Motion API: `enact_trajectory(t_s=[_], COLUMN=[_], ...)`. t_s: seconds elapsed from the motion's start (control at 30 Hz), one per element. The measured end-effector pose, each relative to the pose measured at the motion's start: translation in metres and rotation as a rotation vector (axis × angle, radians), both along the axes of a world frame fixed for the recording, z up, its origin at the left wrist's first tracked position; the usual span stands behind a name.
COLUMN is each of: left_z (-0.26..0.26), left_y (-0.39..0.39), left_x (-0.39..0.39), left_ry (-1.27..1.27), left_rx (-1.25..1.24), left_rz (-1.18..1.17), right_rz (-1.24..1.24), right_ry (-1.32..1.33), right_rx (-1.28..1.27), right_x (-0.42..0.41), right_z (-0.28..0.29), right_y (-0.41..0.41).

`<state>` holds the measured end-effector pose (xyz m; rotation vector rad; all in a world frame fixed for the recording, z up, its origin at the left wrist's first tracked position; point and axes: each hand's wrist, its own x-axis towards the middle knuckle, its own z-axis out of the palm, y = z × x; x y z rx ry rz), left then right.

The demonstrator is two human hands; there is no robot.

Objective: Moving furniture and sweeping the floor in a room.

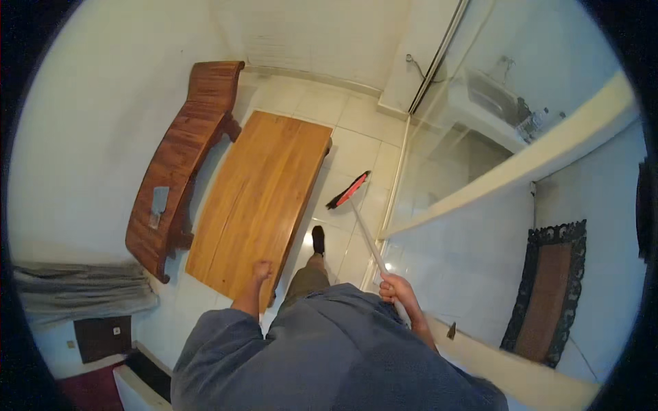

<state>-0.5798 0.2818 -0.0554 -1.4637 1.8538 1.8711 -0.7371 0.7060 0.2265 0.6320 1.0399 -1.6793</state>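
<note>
My right hand grips the pale handle of a push broom. The broom's red head with dark bristles rests on the white tiled floor, to the right of a low wooden table. My left hand is curled closed over the near end of the table; I see nothing held in it, and whether it touches the tabletop cannot be told.
Left of the table stands a curved wooden bench with a grey-blue cloth-like item on it. A sliding glass door's track runs along the right. At the lower left hangs a grey curtain.
</note>
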Motion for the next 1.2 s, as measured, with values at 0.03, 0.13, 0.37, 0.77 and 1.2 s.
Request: enact_trajectory(t_s=[0.03, 0.13, 0.37, 0.77, 1.2], left_z=[-0.003, -0.010, 0.017, -0.005, -0.061], left_y=[-0.005, -0.011, 0.043, -0.077, -0.106], left_x=[-0.032, -0.123, -0.277, -0.419, -0.551], left_ry=[0.044, 0.051, 0.019, -0.280, 0.031], left_rx=[0.053, -0.053, 0.174, -0.156, -0.307], left_rz=[-0.019, -0.489, -0.778, -0.907, -1.031], right_rz=[0.037, 0.065, 0.077, 0.348, 0.783], right_ry=[0.135, 0.312, 0.307, 0.551, 0.819], right_rx=[0.081, 0.223, 0.250, 0.495, 0.680], right_x=[-0.011, -0.051, -0.183, -0.354, -0.626], right_z=[-0.002, -0.004, 0.021, 0.011, -0.048], right_y=[-0.010, -0.037, -0.082, -0.116, -0.144])
